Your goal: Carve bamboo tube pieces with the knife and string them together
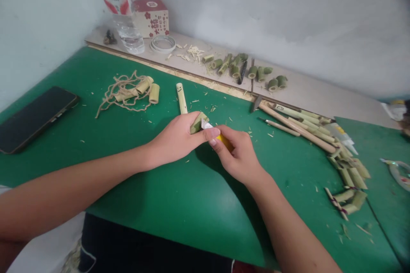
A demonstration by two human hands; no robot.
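My left hand (179, 136) is closed around a short green bamboo piece (198, 122), with most of the piece hidden by the fingers. A yellow utility knife (225, 142) is gripped in my right hand (238, 151). Its blade lies against the bamboo's near side, and my left thumb reaches over to the knife's front end. Just beyond my left hand a pale bamboo stick (181, 98) with a small drawn face is on the green mat (192, 222). Fine bamboo shavings (213, 108) are scattered around.
Twine (118, 87) with bamboo tubes (154, 94) and a phone (38, 119) lie left. A hammer (297, 128), a thin carving tool (282, 126) and joined bamboo pieces (347, 177) lie right. Behind are cut bamboo sections (235, 68), a tape roll (163, 44), a bottle (123, 17) and a box (152, 19).
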